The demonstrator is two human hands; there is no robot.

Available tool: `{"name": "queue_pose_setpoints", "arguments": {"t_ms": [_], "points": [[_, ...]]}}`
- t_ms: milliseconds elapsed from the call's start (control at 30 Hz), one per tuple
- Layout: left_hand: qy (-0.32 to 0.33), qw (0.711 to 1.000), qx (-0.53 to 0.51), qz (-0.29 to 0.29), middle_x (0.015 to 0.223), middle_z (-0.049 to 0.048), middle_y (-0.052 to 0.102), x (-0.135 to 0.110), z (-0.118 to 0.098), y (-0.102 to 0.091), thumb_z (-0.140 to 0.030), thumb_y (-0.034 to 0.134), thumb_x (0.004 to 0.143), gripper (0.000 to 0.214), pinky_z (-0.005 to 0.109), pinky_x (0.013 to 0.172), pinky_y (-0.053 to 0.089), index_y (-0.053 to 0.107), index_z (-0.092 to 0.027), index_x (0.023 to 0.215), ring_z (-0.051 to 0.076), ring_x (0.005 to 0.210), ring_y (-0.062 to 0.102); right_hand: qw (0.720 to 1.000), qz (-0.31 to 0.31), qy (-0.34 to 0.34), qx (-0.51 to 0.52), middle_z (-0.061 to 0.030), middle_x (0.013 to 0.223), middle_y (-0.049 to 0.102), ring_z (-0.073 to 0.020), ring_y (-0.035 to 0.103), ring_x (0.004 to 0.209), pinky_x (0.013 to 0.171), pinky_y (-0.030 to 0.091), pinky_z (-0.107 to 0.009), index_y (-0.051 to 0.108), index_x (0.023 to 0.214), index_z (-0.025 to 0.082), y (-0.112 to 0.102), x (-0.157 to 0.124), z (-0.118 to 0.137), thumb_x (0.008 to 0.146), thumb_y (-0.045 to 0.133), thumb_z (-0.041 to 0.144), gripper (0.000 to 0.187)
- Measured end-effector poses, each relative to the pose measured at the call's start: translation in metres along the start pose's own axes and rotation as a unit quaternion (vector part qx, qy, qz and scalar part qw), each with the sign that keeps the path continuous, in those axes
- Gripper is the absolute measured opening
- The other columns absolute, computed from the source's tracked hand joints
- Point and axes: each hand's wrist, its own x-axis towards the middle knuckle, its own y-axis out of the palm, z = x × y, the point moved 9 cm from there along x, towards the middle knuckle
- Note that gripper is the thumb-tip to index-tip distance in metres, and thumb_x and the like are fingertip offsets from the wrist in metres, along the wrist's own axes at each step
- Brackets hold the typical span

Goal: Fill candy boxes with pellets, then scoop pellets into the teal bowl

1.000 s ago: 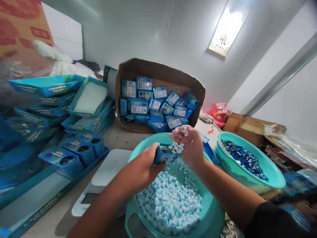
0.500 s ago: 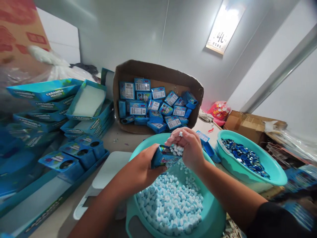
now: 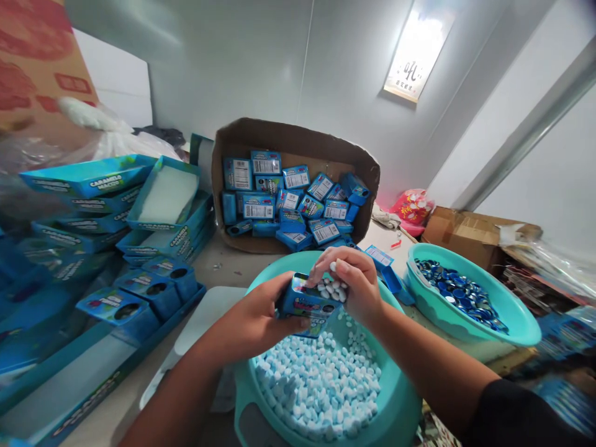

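My left hand [image 3: 256, 316] is wrapped round a small blue candy box [image 3: 305, 304], held above a turquoise basin [image 3: 405, 397]. Against the right end of that box, my right hand [image 3: 356, 279] cups a small heap of white candies [image 3: 331, 289]. Its thumb and fingers are bent, with one candy pinched near the tips, and the fingertips touch the box top. Loose white and pale blue candies [image 3: 321, 385] fill the basin's bottom below both hands. Whether candies are inside the box is hidden.
A cardboard carton [image 3: 298, 133] of blue boxes lies tipped behind the basin. Display trays [image 3: 93, 177] are stacked at left, beside a tray with several boxes [image 3: 123, 307]. A white scale [image 3: 205, 316] sits left of the basin. Another basin [image 3: 516, 316] holds blue metallic discs [image 3: 456, 292].
The candy box has tilted more level and shifted slightly left and down. My right fingers have moved over its top, with the candies closer against its end.
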Motion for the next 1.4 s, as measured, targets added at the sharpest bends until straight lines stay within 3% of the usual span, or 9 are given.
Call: {"name": "queue_pose_setpoints", "arguments": {"t_ms": [133, 433, 700, 900, 1200, 1400], "points": [[-0.001, 1.0, 0.017, -0.018, 0.094, -0.0008, 0.064, 0.001, 0.0, -0.003, -0.042, 0.072, 0.082, 0.035, 0.026, 0.069, 0.046, 0.058, -0.02, 0.105, 0.017, 0.084, 0.058, 0.999, -0.009, -0.022, -0.047, -0.0011, 0.062, 0.066, -0.0164, 0.061, 0.063, 0.064, 0.047, -0.031, 0.072, 0.081, 0.019, -0.003, -0.002, 0.005, 0.093, 0.058, 0.029, 0.021], [-0.021, 1.0, 0.016, -0.006, 0.098, 0.0022, 0.067, -0.002, -0.003, 0.002, -0.04, 0.067, 0.083, 0.035, 0.028, 0.072, 0.049, 0.058, -0.021, 0.11, 0.021, 0.089, 0.062, 0.997, -0.046, -0.003, -0.068, 0.0021, 0.054, 0.058, -0.014, 0.05, 0.053, 0.061, 0.044, -0.03, 0.071, 0.078, 0.021, -0.006, -0.006, 0.001, 0.093, 0.056, 0.03, 0.023], [-0.027, 1.0, 0.012, -0.009, 0.1, 0.0022, 0.067, -0.002, -0.001, 0.002, -0.04, 0.068, 0.082, 0.037, 0.029, 0.073, 0.05, 0.058, -0.022, 0.112, 0.022, 0.09, 0.062, 0.997, -0.065, 0.011, -0.043, 0.0029, 0.052, 0.052, -0.0117, 0.044, 0.05, 0.052, 0.034, -0.027, 0.073, 0.079, 0.019, -0.008, -0.004, -0.003, 0.092, 0.057, 0.03, 0.023], [-0.04, 0.999, 0.021, -0.008, 0.094, 0.0009, 0.066, -0.003, 0.0, 0.003, -0.04, 0.068, 0.084, 0.035, 0.026, 0.064, 0.046, 0.057, -0.021, 0.11, 0.018, 0.08, 0.06, 0.995, -0.088, 0.031, -0.024, 0.0028, 0.052, 0.052, -0.0115, 0.043, 0.048, 0.05, 0.032, -0.027, 0.071, 0.076, 0.018, -0.012, -0.005, -0.007, 0.09, 0.058, 0.033, 0.024], [-0.019, 0.999, 0.041, -0.017, 0.098, 0.0029, 0.066, -0.002, -0.003, 0.002, -0.042, 0.068, 0.081, 0.04, 0.031, 0.073, 0.05, 0.057, -0.02, 0.113, 0.021, 0.088, 0.061, 0.987, -0.135, 0.081, 0.017, 0.004, 0.047, 0.048, -0.0101, 0.04, 0.044, 0.045, 0.026, -0.025, 0.069, 0.071, 0.018, -0.022, -0.001, -0.015, 0.087, 0.054, 0.031, 0.025], [-0.02, 0.998, 0.067, -0.013, 0.094, 0.0002, 0.064, -0.002, -0.004, 0.003, -0.034, 0.068, 0.083, 0.031, 0.028, 0.069, 0.044, 0.058, -0.02, 0.109, 0.017, 0.082, 0.057, 0.993, -0.094, 0.074, -0.013, 0.0042, 0.048, 0.048, -0.0104, 0.038, 0.044, 0.046, 0.025, -0.026, 0.068, 0.073, 0.018, -0.017, -0.003, -0.015, 0.09, 0.055, 0.036, 0.028]]}}
